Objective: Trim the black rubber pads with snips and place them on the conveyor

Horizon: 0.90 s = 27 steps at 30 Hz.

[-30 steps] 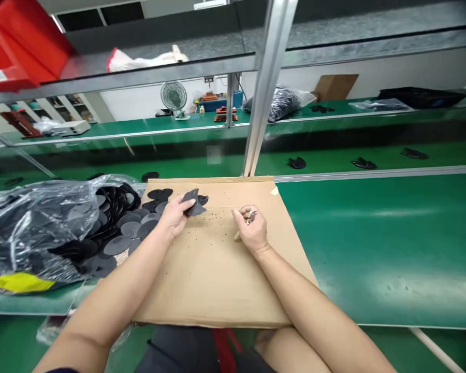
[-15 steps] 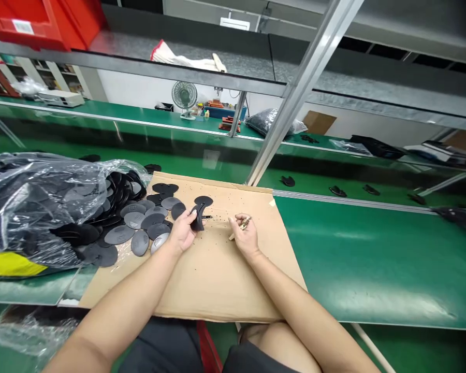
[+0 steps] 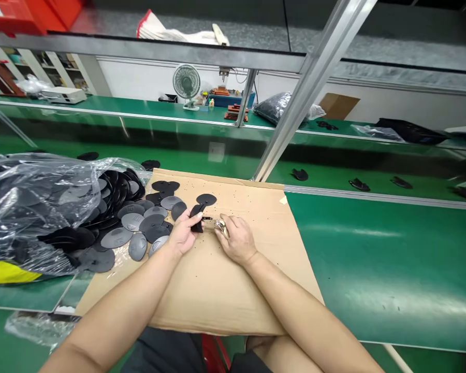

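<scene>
My left hand (image 3: pixel 184 234) is closed on a dark oval disc (image 3: pixel 197 219), held tilted up above the cardboard sheet (image 3: pixel 233 290). A thin dark strip (image 3: pixel 207 218) shows just right of the disc; whether it is attached, I cannot tell. My right hand (image 3: pixel 238 241) has its fingers wrapped round a small hand tool (image 3: pixel 220 225) with shiny metal and a pale part, its kind mostly hidden. The tool is close to the strip's right end. Beyond my left hand another dark disc (image 3: pixel 206 199) lies flat. More loose grey and black discs (image 3: pixel 154 221) overlap to the left.
A clear plastic bag (image 3: pixel 42 191) spills many dark discs at the left. Tiny black crumbs dot the cardboard. A slanted metal post (image 3: pixel 291 124) rises behind the cardboard. Green bench surface (image 3: pixel 380 248) extends right. A shelf (image 3: pixel 252 26) with white gloves (image 3: pixel 178 33) hangs overhead.
My right hand has moved left with the tool, close to my left hand, and turned knuckles up. My left hand still holds the disc in about the same place. The view has shifted slightly.
</scene>
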Tool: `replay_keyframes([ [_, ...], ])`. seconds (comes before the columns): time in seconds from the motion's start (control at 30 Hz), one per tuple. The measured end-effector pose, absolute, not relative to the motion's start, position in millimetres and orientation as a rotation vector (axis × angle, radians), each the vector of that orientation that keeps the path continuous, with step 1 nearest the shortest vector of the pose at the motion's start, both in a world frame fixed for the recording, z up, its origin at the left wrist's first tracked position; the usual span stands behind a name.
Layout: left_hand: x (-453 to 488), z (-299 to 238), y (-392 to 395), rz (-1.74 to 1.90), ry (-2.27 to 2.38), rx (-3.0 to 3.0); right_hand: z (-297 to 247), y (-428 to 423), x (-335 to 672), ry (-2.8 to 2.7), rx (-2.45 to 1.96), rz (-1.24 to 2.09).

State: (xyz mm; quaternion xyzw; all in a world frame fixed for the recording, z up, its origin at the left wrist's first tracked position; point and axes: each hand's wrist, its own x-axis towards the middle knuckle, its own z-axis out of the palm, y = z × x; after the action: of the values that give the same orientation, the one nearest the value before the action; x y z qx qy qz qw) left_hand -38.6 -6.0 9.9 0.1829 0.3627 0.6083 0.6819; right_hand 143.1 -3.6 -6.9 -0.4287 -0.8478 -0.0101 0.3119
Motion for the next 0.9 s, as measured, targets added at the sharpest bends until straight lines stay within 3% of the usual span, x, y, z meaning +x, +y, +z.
replay_keyframes([
  [0.9, -37.5, 10.9, -12.0, 1.314, 0.810, 0.466, -8.1, -4.9, 144.8, -2.266, -1.124, -0.104],
])
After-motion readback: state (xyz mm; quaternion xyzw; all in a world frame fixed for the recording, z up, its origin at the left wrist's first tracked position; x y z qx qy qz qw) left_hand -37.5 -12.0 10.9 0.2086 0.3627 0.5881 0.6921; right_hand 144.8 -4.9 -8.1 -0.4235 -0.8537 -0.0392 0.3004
